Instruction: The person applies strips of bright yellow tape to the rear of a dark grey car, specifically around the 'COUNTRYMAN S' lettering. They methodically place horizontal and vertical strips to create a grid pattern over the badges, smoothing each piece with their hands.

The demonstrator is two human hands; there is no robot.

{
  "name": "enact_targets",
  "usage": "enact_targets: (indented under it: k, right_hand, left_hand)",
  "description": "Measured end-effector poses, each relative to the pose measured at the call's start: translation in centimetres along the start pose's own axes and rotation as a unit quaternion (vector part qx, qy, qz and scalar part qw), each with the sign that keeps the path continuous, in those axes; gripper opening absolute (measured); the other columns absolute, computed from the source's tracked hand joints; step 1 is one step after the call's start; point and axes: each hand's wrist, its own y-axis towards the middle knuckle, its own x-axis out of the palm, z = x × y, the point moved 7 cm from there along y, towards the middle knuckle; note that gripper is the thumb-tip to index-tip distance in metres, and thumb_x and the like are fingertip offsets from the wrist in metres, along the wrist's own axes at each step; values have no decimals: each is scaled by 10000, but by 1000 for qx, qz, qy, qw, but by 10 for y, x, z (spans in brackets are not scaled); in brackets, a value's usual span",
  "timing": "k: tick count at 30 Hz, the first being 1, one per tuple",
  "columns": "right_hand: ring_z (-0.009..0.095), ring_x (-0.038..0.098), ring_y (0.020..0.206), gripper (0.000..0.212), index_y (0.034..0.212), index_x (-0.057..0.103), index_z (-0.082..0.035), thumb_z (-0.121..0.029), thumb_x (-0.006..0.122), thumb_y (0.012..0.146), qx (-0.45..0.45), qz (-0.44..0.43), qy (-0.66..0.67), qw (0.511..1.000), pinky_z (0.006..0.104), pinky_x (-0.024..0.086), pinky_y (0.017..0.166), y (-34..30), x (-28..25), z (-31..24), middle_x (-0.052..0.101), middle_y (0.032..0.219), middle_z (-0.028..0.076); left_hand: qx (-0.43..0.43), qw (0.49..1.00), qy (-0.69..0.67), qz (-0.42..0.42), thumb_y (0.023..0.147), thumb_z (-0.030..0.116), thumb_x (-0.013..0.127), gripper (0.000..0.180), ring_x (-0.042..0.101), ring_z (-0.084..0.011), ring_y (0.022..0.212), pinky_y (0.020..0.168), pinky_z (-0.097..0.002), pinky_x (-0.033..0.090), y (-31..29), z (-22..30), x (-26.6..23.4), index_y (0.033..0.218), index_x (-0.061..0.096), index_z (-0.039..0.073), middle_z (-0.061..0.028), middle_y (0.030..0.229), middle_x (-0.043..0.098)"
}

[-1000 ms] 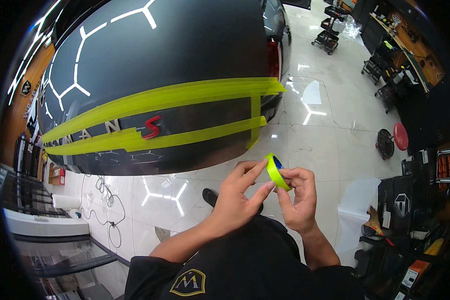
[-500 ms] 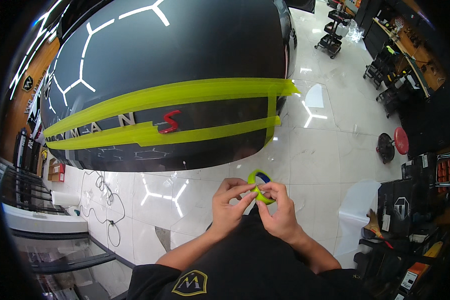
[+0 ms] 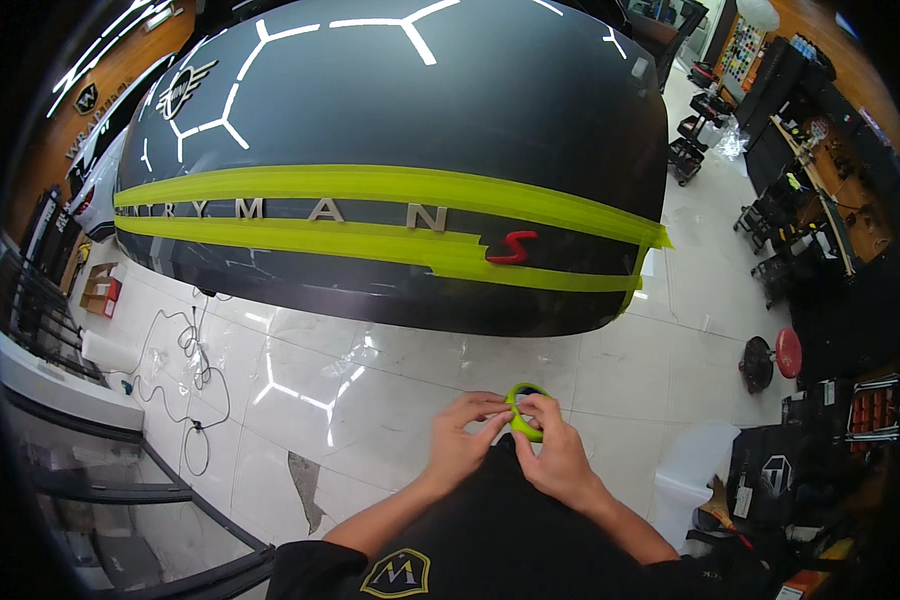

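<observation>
A roll of yellow-green masking tape (image 3: pixel 527 434) is held upright in front of my body, between both hands. My left hand (image 3: pixel 460 440) pinches at the roll's left side with thumb and fingertips. With its fingers bent round the right side, my right hand (image 3: pixel 558 452) grips the same roll. Ahead is the dark grey car panel (image 3: pixel 390 130), carrying a long upper tape strip (image 3: pixel 370 185) and a lower tape strip (image 3: pixel 340 247) in the same yellow-green. Silver raised letters (image 3: pixel 427 217) and a red raised letter (image 3: pixel 511 248) sit between the strips.
A black cable (image 3: pixel 198 375) lies on the tiled floor at left, near a white roll (image 3: pixel 108 350) and an open red-and-brown box (image 3: pixel 101 290). On the right are a round red stool (image 3: pixel 787 352), black wheeled carts (image 3: pixel 686 155) and black cases (image 3: pixel 765 470).
The view has shifted, so the car panel appears farther right and more of its left side shows. Both hands stay on the tape roll, slightly lower in the picture.
</observation>
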Motion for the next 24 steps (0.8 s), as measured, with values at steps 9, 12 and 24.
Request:
enact_targets:
  k: [9,12,24]
  right_hand:
    - [437,702,1073,469,1328,475,4,-2,680,906,-57,-62,-73,994,465,582,858,-6,40,-30,686,1160,271]
    - [469,688,1071,462,1323,476,6,-1,673,905,-44,-52,-77,995,478,577,860,-8,50,-36,684,1155,285]
    - [475,681,978,466,1360,473,17,8,619,918,-90,-109,-155,978,520,553,835,-10,62,-38,686,1063,293]
  left_hand:
    - [83,992,71,65,901,-5,744,193,731,-212,899,768,-307,580,-33,2,-37,1093,760,4,-141,1077,763]
    - [86,989,95,75,906,-12,738,194,744,-219,890,759,-303,588,-41,3,-41,1099,758,-2,-152,1083,763]
    - [29,977,207,-39,916,82,730,169,768,-311,798,716,-352,623,-40,5,-51,1069,768,22,-175,956,769]
